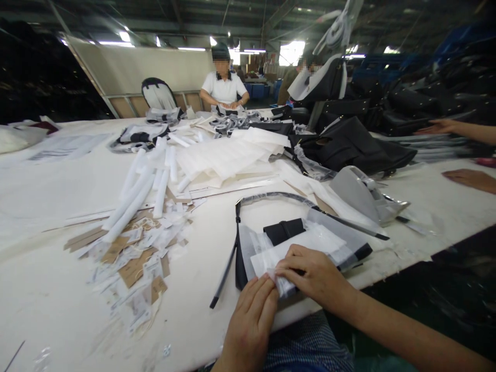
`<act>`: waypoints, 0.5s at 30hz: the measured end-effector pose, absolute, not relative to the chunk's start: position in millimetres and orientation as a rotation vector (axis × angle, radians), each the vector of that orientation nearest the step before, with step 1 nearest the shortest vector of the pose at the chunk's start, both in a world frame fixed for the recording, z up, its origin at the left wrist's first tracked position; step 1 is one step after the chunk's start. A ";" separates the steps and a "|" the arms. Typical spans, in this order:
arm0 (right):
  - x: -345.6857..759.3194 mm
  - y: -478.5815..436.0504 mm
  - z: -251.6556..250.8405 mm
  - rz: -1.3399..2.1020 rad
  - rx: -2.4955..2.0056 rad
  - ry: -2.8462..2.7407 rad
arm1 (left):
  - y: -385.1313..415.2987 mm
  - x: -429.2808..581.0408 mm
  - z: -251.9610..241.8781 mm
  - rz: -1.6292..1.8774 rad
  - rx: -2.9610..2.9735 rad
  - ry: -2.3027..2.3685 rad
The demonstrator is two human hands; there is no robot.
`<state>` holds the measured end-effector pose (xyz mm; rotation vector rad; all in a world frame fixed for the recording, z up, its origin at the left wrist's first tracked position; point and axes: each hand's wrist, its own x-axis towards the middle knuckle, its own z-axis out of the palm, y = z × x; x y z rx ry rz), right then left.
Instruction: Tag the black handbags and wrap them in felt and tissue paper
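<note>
A black handbag (241, 261) lies at the table's front edge, partly covered by a translucent white packing sheet (321, 237). My right hand (312, 274) is closed over the near part of this sheet, fingertips pinched on it. Beside it, my left hand (251, 315) has its fingers bent together over the sheet's near left edge; its thumb is hidden. The two hands almost touch. A rolled black piece (284, 231) rests on the bag. Its plastic-wrapped strap (267, 196) arches behind, with loose ends on either side.
Paper tags (134, 266) and white foam tubes (129, 201) are piled at left. White sheets (228, 157) and black bags (349, 144) lie farther back. A co-worker (225, 88) works across the table; another person's hands (470, 178) reach in from the right.
</note>
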<state>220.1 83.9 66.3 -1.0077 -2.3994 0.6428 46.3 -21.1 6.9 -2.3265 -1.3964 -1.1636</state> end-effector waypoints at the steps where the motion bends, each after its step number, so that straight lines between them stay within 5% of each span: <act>1: 219.8 85.1 66.7 0.652 -1.052 -2.403 | -22.5 45.3 6.0 -1.181 -2.321 -1.397; 15: 204.9 102.1 81.3 0.600 -1.203 -2.633 | -16.2 40.4 4.4 -0.886 -2.312 -1.296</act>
